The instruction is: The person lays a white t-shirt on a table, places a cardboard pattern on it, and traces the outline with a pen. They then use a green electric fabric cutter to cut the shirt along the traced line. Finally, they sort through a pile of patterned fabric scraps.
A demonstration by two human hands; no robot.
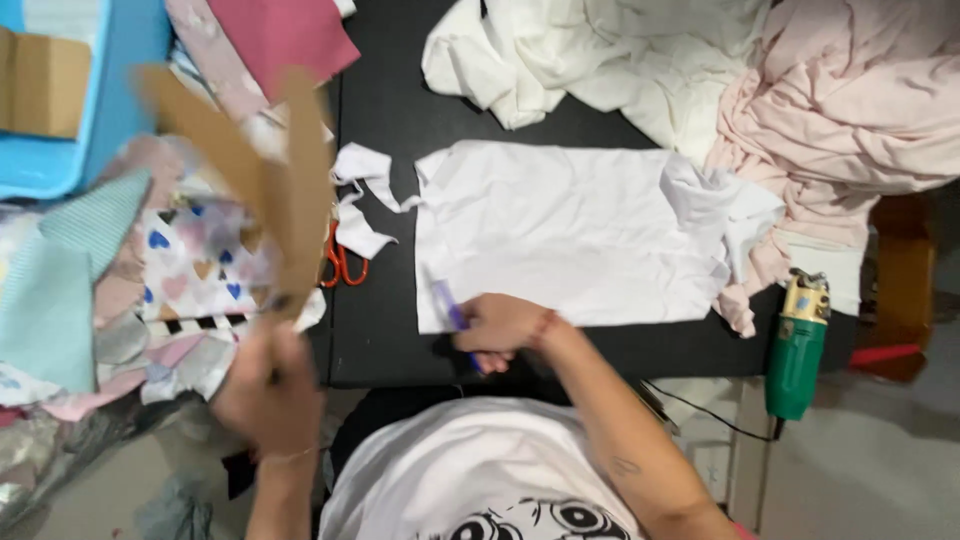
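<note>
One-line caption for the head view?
Left hand lifts a blurred cardboard piece; right hand holds a purple pen on white fabric.

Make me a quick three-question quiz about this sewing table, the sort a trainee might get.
1. True or false: the right hand holds a purple pen.
2. What does the left hand hold up? A) cardboard pieces B) scissors C) a green power tool
3. What colour is the flat fabric piece on the black table?

Key: 1 true; 2 A, the cardboard pieces; 3 white.
</note>
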